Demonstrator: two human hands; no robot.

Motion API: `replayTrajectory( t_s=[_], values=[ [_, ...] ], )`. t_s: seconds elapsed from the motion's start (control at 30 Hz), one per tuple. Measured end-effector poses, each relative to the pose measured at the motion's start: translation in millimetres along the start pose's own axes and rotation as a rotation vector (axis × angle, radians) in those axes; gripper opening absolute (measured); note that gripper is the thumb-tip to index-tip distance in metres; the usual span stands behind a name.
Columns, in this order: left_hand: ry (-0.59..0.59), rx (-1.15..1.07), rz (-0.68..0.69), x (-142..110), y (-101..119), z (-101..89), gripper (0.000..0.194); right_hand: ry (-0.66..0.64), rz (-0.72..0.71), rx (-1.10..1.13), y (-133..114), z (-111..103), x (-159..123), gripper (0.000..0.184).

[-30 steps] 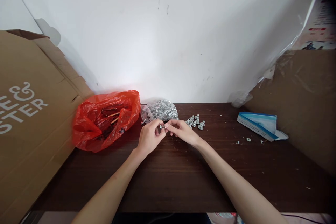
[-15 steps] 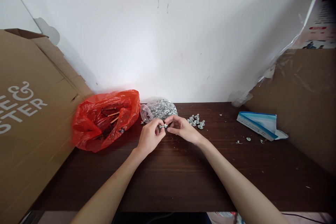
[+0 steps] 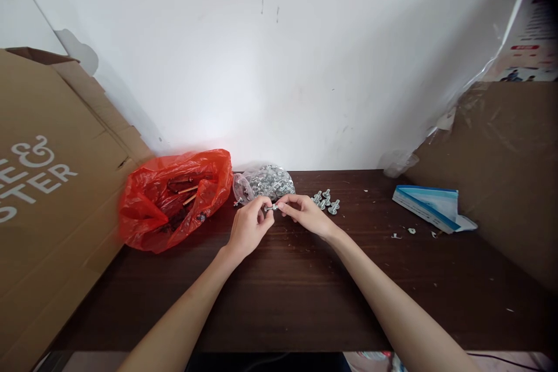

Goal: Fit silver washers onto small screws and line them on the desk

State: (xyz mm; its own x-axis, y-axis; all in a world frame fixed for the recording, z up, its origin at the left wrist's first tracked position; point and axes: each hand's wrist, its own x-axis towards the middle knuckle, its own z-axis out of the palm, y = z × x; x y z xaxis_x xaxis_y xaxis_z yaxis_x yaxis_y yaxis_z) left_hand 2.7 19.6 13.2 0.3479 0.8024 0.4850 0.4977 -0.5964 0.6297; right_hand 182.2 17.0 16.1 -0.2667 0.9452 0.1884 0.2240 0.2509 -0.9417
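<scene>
My left hand (image 3: 251, 224) pinches a small silver bolt (image 3: 269, 208) between thumb and forefinger, held sideways above the table. On its free end, thumb and forefinger of my right hand (image 3: 304, 214) are closed; a small nut seems to sit there, partly covered by the fingertips. Just right of this hand, several silver bolts with wide round washers (image 3: 334, 207) stand grouped on the dark wood table (image 3: 279, 296). Behind both hands lies a clear plastic bag (image 3: 272, 181) full of small shiny metal pieces.
An open red plastic bag (image 3: 143, 197) with dark long pieces inside stands left, against a cardboard box (image 3: 52, 232). A folded blue and white packet (image 3: 429, 207) and white scraps (image 3: 411, 231) lie right, near another cardboard box (image 3: 501, 168). A white wall (image 3: 296, 81) rises behind.
My right hand let go of the bolt's end, its thumb and forefinger parting, and has now closed on it again. My left hand has kept its hold in nearly the same place.
</scene>
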Motion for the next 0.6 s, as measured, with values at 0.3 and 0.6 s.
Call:
replayTrajectory(
  t_s=[0.3, 0.6],
  values=[
    [-0.010, 0.023, -0.011, -0.2, -1.0, -0.3, 0.010, -0.047, -0.055, 0.051, -4.8, 4.1, -2.5, 0.026],
    [-0.009, 0.065, 0.012, -0.5, -0.5, 0.1, 0.010, -0.001, -0.078, -0.040, -7.1, 6.2, -3.2, 0.022]
  ],
)
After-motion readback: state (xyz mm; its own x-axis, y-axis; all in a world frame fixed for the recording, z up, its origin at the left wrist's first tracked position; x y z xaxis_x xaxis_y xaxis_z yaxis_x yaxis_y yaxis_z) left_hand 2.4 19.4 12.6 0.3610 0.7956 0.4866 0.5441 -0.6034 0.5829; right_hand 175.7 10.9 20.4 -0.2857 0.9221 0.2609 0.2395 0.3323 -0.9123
